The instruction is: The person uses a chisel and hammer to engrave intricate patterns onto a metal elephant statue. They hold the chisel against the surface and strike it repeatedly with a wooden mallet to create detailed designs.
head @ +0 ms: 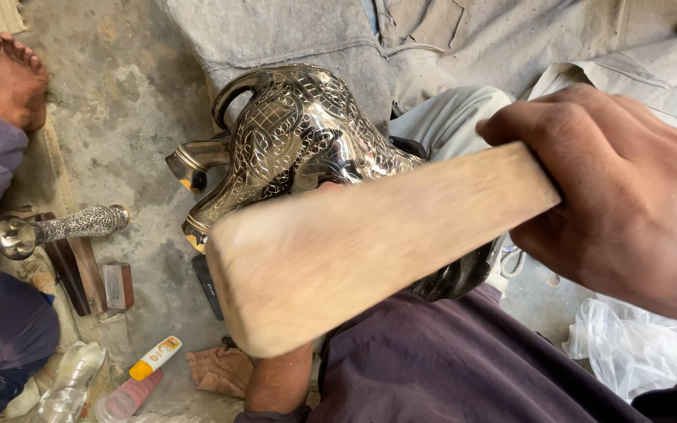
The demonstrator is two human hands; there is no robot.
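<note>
Wooden mallet (370,243), clenched in the right hand (628,196), hangs blurred over the engraved vessel (299,141) on the lap, seemingly mid-strike; left hand mostly hidden, its grip unclear; next blow likely needs aim.

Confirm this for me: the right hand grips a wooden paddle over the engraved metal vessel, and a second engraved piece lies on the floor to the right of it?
Not quite. The head view shows the right hand gripping the wooden paddle over the engraved metal vessel, but the second engraved piece lies on the floor to the left, not the right.
</note>
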